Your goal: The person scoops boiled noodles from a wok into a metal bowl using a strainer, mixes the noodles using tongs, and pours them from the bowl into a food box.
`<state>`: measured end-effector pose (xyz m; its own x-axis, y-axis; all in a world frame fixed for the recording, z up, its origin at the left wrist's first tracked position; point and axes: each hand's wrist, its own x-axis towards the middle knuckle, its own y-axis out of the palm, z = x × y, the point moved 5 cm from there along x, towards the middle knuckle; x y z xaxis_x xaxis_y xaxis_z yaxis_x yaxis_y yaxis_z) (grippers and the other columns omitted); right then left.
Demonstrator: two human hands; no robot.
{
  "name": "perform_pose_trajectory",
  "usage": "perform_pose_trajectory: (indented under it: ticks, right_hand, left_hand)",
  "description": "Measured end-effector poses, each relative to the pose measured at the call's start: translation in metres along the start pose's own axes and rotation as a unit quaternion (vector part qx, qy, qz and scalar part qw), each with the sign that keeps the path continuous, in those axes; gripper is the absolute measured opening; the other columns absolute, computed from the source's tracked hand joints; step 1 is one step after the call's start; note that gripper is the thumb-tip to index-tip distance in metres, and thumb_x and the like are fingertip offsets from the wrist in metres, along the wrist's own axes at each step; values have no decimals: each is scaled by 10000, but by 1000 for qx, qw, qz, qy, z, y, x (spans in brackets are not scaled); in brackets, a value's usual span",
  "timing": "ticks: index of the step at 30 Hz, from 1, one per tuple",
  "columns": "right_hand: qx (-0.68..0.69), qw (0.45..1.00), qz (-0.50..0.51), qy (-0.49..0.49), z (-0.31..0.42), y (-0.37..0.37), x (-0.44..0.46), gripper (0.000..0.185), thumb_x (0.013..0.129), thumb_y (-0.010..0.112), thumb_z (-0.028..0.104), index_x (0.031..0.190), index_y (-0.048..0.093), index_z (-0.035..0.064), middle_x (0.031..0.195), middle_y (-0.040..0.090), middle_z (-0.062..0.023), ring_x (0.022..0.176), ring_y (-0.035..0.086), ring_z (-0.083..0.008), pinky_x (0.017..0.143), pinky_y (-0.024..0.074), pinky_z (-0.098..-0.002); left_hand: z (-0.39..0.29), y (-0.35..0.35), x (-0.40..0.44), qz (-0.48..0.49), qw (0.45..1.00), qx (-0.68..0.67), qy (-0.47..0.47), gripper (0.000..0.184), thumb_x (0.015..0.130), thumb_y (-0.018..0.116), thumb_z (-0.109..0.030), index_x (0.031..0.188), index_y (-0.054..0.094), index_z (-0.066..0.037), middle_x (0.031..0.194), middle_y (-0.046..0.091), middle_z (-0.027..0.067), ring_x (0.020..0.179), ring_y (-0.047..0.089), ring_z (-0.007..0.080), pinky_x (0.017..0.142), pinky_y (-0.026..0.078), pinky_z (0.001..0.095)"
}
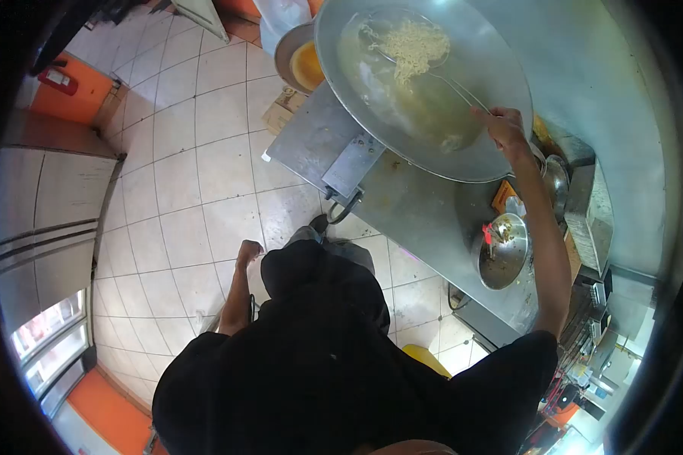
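Observation:
My right hand [505, 130] is closed around the long wire handle of a skimmer [461, 92], reaching over a large metal wok [505, 64]. Pale, curly noodles [416, 47] lie on the skimmer's head and trail off its near edge, at the far side of the cloudy liquid in the wok. How much of the skimmer sits under the liquid is hard to tell. Away from the counter, my left hand [249, 251] hangs low above the tiled floor with its fingers curled; nothing shows in it.
The wok rests over a steel counter [425, 201]. Right of me on it stands a metal pot [501, 262] with a red-handled utensil inside. A bowl of orange liquid [306, 67] is beyond the counter's left end. Steel cabinets [61, 189] line the left side.

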<state>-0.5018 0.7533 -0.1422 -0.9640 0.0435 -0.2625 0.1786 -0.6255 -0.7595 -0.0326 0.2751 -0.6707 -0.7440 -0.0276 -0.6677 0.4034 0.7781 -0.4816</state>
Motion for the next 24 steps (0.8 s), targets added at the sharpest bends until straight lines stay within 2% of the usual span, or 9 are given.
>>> perform_pose_trajectory:
  ticks: [2,5,6,8,11,14,18,23,24]
  right_hand:
    - [-69,995,-58,-31,-1,-10,3,371,741,765,407,688,649,59,491,453,24,390,380,-67,363,269,-249]
    - [-55,993,-61,-81,4,-26,-5,413,690,762,449,686,672,46,549,583,-26,539,553,-133,564,460,-316]
    - [-85,990,-81,-78,9,-34,-14,412,690,760,450,692,675,47,553,587,-33,541,558,-140,569,461,-321]
    - [-147,979,-121,-70,38,-48,-45,410,690,756,450,706,680,47,560,596,-48,545,567,-154,579,465,-331]
    - [-154,971,-147,-105,18,-67,-41,371,748,746,398,704,648,43,588,586,-25,549,509,-104,557,411,-303]
    - [-195,967,-137,-85,21,-82,-60,412,709,730,467,741,690,59,631,641,-86,622,615,-210,631,477,-348]
    - [-286,940,-163,-90,-5,-88,-69,433,709,727,464,875,682,66,783,673,-115,737,646,-269,676,490,-377]
    - [-379,893,-219,-107,-26,-81,-85,425,748,690,468,1030,651,154,956,674,-141,877,651,-319,727,504,-437]
    - [-406,881,-230,-82,-21,-83,-91,394,773,663,466,1009,654,151,903,676,-137,832,651,-332,699,500,-441]
  left_hand:
    - [-21,-11,-19,-3,994,-62,-88,198,742,511,-40,738,709,-57,591,616,87,470,581,161,433,512,307]
    - [-18,-6,-14,41,998,40,-37,196,742,511,-43,725,706,-57,588,615,82,457,561,162,423,499,305]
    - [-9,-3,-15,-2,994,-89,-63,187,748,519,-44,722,704,-52,587,613,75,451,554,156,421,496,305]
    - [-22,-8,-15,8,996,-57,-69,189,749,517,-33,718,703,-52,577,604,67,444,544,150,416,490,306]
    - [-25,-9,-4,8,999,-28,-27,193,753,516,-22,715,703,-53,563,590,58,443,536,144,411,483,304]
    - [-20,-9,13,12,999,14,41,208,757,508,-7,710,704,-57,553,578,55,447,530,141,406,469,300]
    - [-23,-9,23,25,996,54,61,225,758,499,15,719,708,-58,554,572,55,460,535,143,411,463,304]
    - [-16,-8,23,11,997,-61,-42,243,750,490,36,742,716,-55,569,592,54,472,547,142,419,470,314]
    - [-12,-5,20,-3,992,-110,-70,245,748,491,38,747,718,-55,573,596,53,473,548,145,421,472,315]
